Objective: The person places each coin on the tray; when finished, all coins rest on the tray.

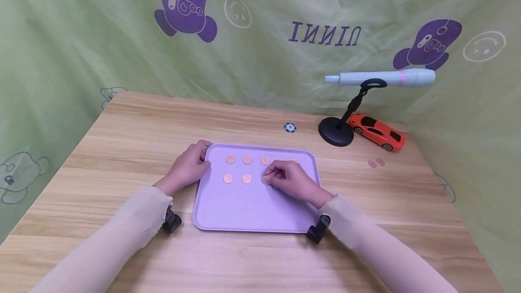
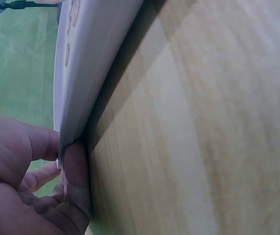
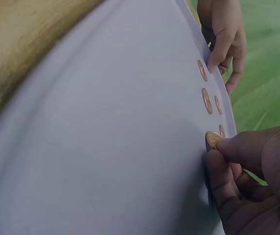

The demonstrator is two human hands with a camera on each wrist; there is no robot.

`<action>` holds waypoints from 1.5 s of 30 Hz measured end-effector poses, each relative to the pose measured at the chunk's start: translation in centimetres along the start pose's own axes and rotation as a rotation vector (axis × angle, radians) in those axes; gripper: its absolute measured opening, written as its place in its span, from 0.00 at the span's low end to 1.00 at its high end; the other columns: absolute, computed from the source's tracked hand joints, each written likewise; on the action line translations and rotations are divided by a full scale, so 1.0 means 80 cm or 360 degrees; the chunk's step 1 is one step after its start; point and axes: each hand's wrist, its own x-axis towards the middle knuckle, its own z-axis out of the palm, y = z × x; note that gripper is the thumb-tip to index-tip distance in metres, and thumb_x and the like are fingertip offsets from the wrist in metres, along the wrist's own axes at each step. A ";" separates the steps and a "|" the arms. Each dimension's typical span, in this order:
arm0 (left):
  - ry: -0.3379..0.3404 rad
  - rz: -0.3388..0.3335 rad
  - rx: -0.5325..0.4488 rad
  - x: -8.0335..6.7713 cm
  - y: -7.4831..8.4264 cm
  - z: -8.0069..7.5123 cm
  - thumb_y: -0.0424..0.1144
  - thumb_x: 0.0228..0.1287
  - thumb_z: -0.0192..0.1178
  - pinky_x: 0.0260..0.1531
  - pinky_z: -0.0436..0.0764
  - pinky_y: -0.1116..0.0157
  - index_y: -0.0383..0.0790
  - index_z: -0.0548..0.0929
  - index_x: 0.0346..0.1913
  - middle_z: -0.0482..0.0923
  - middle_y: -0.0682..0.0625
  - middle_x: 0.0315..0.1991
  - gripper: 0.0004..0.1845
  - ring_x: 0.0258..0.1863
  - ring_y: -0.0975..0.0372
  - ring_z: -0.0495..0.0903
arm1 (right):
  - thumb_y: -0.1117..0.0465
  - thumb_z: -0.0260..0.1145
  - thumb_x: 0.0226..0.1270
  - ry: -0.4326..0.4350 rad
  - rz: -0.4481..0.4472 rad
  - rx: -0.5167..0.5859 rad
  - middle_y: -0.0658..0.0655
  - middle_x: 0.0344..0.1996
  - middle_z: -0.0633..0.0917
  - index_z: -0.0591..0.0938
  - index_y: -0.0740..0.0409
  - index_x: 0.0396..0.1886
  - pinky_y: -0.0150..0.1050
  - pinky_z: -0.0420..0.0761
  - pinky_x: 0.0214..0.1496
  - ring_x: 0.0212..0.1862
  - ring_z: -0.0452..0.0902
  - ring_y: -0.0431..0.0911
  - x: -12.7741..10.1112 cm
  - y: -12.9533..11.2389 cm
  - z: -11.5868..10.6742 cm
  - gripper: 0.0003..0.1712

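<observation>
A purple tray [image 1: 252, 211] lies on the wooden table. My left hand [image 1: 188, 165] grips its far left corner; in the left wrist view, fingers and thumb of that hand [image 2: 22, 171] pinch the tray's rim [image 2: 86, 83] from both sides. Over the tray, my right hand [image 1: 294, 179] pinches a copper coin [image 1: 266, 180] between thumb and finger. The right wrist view shows this coin [image 3: 213, 139] tilted at the tray surface. Several like coins [image 1: 247, 160] lie flat in two rows; my right hand partly covers some at the right.
Two more coins [image 1: 372, 163] lie on the table right of the tray. Behind it is a blue-and-white poker chip [image 1: 290, 127]. A light blue microphone [image 1: 374, 78] rests on a black stand [image 1: 336, 132], beside an orange toy car [image 1: 377, 132]. A green printed curtain [image 1: 260, 67] hangs behind.
</observation>
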 end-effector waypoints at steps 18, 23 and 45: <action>-0.0004 -0.0019 -0.0016 -0.001 0.000 -0.001 0.30 0.69 0.55 0.43 0.79 0.59 0.29 0.69 0.70 0.77 0.35 0.46 0.27 0.42 0.50 0.79 | 0.67 0.71 0.69 0.0052 -0.0049 -0.0193 0.55 0.33 0.87 0.87 0.62 0.40 0.29 0.80 0.41 0.36 0.78 0.38 0.002 -0.005 0.008 0.03; 0.0000 -0.0018 -0.0008 0.000 -0.002 -0.001 0.31 0.69 0.55 0.43 0.80 0.58 0.29 0.70 0.70 0.77 0.35 0.46 0.27 0.42 0.51 0.79 | 0.69 0.71 0.68 0.0041 -0.0033 -0.0228 0.56 0.33 0.87 0.87 0.63 0.39 0.29 0.80 0.41 0.36 0.78 0.38 0.003 -0.010 0.008 0.03; -0.0005 -0.0014 -0.0023 0.000 -0.002 0.000 0.30 0.69 0.55 0.43 0.81 0.57 0.29 0.70 0.71 0.77 0.35 0.47 0.27 0.42 0.50 0.80 | 0.67 0.68 0.71 0.0071 0.0092 -0.0133 0.55 0.33 0.88 0.87 0.61 0.39 0.28 0.80 0.40 0.35 0.79 0.38 -0.001 -0.011 0.000 0.02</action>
